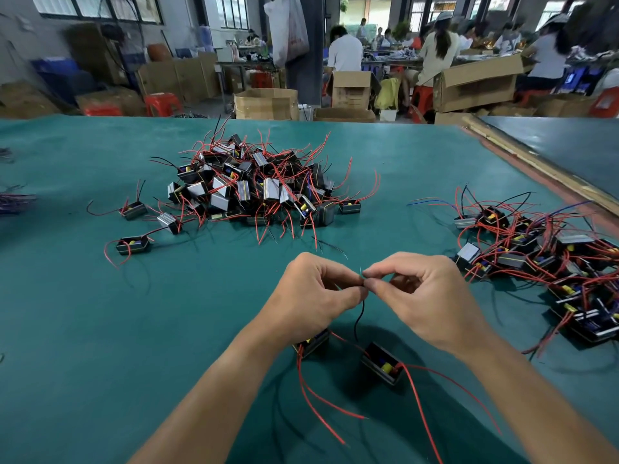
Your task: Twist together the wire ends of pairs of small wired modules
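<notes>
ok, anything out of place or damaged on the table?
Nothing damaged that I can see. Three stray modules lie apart, left of the main pile. The left hand and right hand pinch the black wire normally.

Teal cloth-covered worktable (pixel 100 329) in fgd. Behind it: open brown cardboard boxes (pixel 266 103), red plastic stools (pixel 162 103), grey pillar (pixel 303 61). Dark-framed windows (pixel 100 5) top left; seated workers (pixel 345 51) at far benches.
</notes>
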